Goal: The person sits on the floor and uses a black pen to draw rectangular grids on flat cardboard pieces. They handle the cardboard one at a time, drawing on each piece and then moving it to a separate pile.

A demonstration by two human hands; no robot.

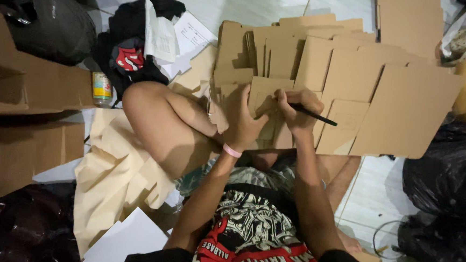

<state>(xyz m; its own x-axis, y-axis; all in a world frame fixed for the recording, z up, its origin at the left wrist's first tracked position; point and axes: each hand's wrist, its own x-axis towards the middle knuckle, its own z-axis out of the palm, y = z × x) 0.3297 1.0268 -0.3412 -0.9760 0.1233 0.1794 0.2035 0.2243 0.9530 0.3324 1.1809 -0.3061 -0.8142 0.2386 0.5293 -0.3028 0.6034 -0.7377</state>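
Observation:
I sit on the floor with a small brown cardboard piece [263,94] in front of my knee. My left hand [241,119], with a pink band at the wrist, presses flat on the cardboard and holds it down. My right hand [298,112] is closed around a black pen [314,114], whose tip points toward the cardboard under my fingers. A heap of several flat cut cardboard pieces [348,70] spreads out beyond and to the right of both hands.
Large cardboard boxes [20,90] stand at left, with a small can [101,86] beside them. Black clothing and white papers [160,38] lie at the top. Beige paper sheets [112,176] lie at lower left. Black plastic bags [452,187] sit at right.

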